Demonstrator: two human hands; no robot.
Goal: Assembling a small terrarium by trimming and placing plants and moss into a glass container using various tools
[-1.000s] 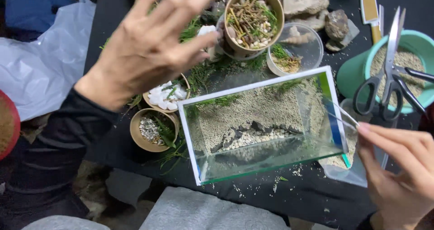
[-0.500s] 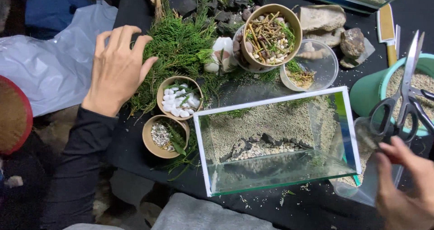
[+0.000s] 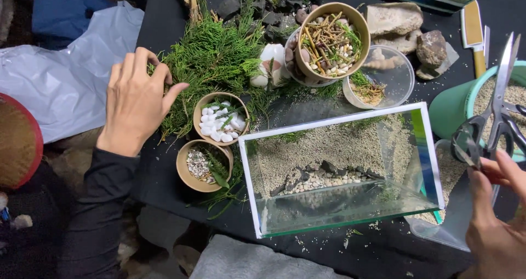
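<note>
While the left hand (image 3: 134, 101) is resting open and flat on the green sprigs (image 3: 211, 60), holding nothing, the right hand (image 3: 496, 224) is gripping the scissors (image 3: 496, 112) by their handles, blades pointing up. The sprigs are lying in a heap on the black surface (image 3: 164, 186), just beside a cup of white stones (image 3: 221, 119) and a cup of small gravel (image 3: 204, 166). The glass tank (image 3: 339, 172) is sitting between the two hands, with sand and pebbles inside. To do this well, I think the left hand should be pinching one sprig loose so the scissors are cutting only that piece. Since a moment ago, the left hand has slid down and left along the sprigs, and the scissors are sitting a little higher.
</note>
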